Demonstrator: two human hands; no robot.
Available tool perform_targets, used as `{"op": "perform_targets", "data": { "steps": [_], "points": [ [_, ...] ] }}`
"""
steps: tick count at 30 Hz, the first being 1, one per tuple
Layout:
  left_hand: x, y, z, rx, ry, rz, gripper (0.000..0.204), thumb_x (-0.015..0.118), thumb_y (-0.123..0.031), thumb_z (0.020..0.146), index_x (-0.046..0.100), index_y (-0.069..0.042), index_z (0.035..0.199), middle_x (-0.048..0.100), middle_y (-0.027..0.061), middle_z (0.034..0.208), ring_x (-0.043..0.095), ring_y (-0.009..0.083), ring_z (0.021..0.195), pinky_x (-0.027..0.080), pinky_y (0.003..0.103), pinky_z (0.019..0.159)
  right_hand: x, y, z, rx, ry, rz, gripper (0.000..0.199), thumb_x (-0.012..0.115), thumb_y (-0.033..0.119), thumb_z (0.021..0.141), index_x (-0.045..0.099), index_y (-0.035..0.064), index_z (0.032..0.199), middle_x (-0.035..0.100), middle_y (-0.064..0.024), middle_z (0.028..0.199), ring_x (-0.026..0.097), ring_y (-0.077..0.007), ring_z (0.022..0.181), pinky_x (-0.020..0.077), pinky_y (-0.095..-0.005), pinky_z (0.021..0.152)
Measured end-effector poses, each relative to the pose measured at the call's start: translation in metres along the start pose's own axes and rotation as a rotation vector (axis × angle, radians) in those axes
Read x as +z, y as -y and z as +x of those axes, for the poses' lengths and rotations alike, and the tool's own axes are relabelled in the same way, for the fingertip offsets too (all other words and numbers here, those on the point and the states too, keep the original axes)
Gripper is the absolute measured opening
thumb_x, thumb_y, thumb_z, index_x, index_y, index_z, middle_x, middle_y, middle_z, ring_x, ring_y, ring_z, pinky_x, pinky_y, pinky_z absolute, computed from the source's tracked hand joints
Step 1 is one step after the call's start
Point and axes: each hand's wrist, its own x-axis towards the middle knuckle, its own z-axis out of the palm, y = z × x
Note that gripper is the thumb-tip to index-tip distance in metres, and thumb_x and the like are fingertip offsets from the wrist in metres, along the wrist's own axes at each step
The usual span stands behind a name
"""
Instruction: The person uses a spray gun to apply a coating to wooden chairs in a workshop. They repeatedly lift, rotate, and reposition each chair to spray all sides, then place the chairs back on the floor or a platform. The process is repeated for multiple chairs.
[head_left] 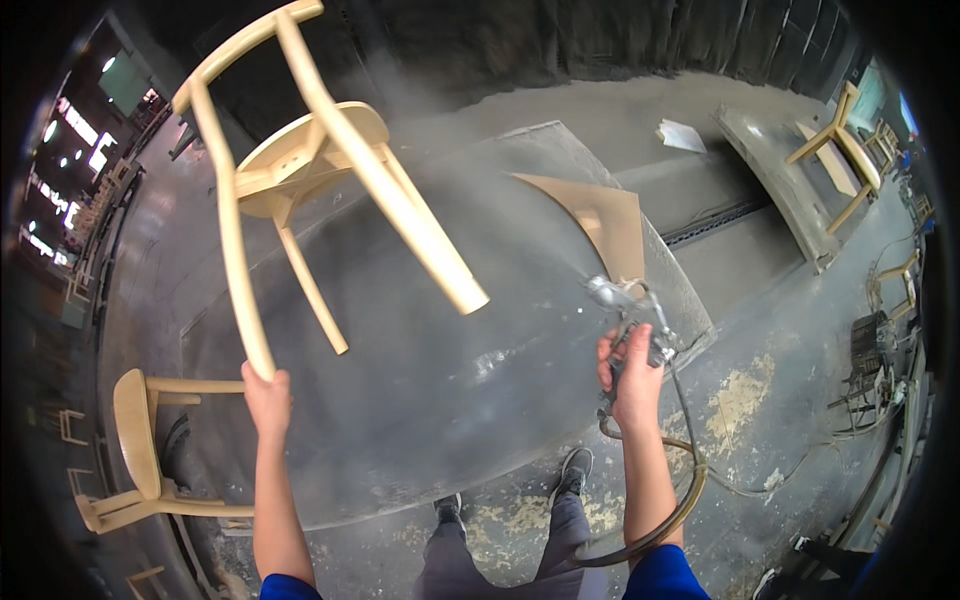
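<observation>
My left hand (268, 400) is wrapped round the end of one leg of a pale wooden chair (232, 260). The chair is held up and tilted above a large grey board (430, 400), with its other legs pointing down toward me. In my right hand (632, 375) is a metal spray gun (628, 298), gripped by its handle with the nozzle turned left toward the chair. A hose (690, 490) runs from the gun down past my right forearm. Whether the trigger is pressed is hard to make out.
A curved brown sheet (600, 220) lies on the board's far right. Another wooden chair (150, 450) is at my left, and one more (845, 160) stands by a grey panel (765, 165) at the far right. Dark drapes (600, 45) hang at the back. Hoses cross the floor at right.
</observation>
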Motion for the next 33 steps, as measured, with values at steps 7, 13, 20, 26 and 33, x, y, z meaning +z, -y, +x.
{"op": "perform_targets", "data": {
  "steps": [7,13,20,26,33],
  "points": [
    [0.03,0.001,-0.009,0.031,-0.146,0.084,0.025,0.059,-0.009,0.083,0.048,-0.001,0.104,0.055,0.0086,0.073,0.053,0.017,0.047,0.045,0.032,0.042,-0.127,-0.011,0.036,0.384,0.008,-0.294,0.048,0.049,0.051,0.103,0.06,0.0042,0.097,0.059,-0.0032,0.072,0.054,-0.0082,0.056,0.0353,-0.0212,0.046],
    [0.037,0.001,-0.021,0.031,-0.154,0.059,0.024,0.057,-0.008,0.082,0.046,-0.001,0.101,0.051,0.0082,0.071,0.049,0.0172,0.043,0.044,0.033,0.039,-0.122,0.013,0.079,0.163,0.213,0.107,0.061,0.044,0.06,0.102,0.06,0.003,0.09,0.061,-0.0045,0.072,0.049,-0.0085,0.052,0.0317,-0.0224,0.043],
    [0.044,-0.003,-0.032,-0.005,-0.154,0.012,0.023,0.055,-0.006,0.081,0.043,-0.001,0.099,0.05,0.0085,0.07,0.05,0.0169,0.042,0.043,0.033,0.038,-0.048,0.029,0.146,-0.006,0.292,0.036,0.071,0.038,0.072,0.098,0.054,0.0024,0.096,0.058,-0.0082,0.071,0.045,-0.0105,0.049,0.0321,-0.0236,0.043],
    [0.043,-0.004,-0.033,-0.042,-0.141,0.012,0.023,0.055,-0.006,0.081,0.043,-0.002,0.1,0.05,0.0075,0.07,0.049,0.0165,0.043,0.042,0.032,0.039,-0.052,0.019,0.137,0.06,0.271,0.141,0.061,0.042,0.062,0.102,0.055,0.003,0.096,0.059,-0.0066,0.07,0.045,-0.0099,0.047,0.0312,-0.0238,0.041],
    [0.031,-0.019,-0.019,0.005,-0.141,-0.035,0.026,0.059,-0.01,0.081,0.047,-0.002,0.103,0.053,0.0067,0.069,0.052,0.0163,0.046,0.044,0.032,0.041,-0.042,0.052,0.086,0.018,0.122,0.094,0.048,0.051,0.053,0.102,0.06,0.0066,0.095,0.062,-0.004,0.075,0.051,-0.0079,0.054,0.0359,-0.0218,0.044]
  ]
}}
